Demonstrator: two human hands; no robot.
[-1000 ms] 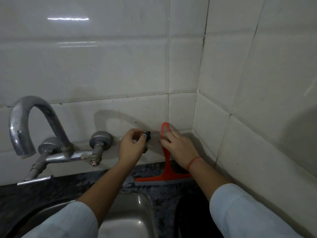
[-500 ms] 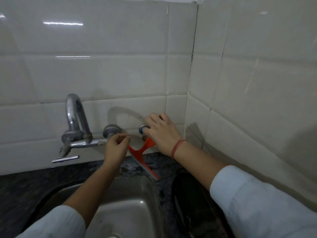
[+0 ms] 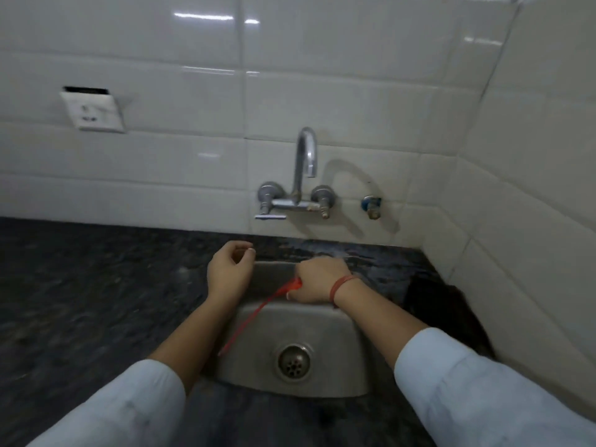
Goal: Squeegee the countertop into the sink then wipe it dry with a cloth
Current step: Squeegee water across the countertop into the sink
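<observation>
Over the sink (image 3: 332, 333), grip of the right hand (image 3: 317, 280) wraps the red squeegee (image 3: 254, 313); left hand (image 3: 229, 273) loosely curled, empty.

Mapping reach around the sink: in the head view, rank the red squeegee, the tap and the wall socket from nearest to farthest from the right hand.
1. Red squeegee: gripped in the right hand, over the sink.
2. Tap: on the wall straight behind.
3. Wall socket: far left, high on the tiles.
</observation>
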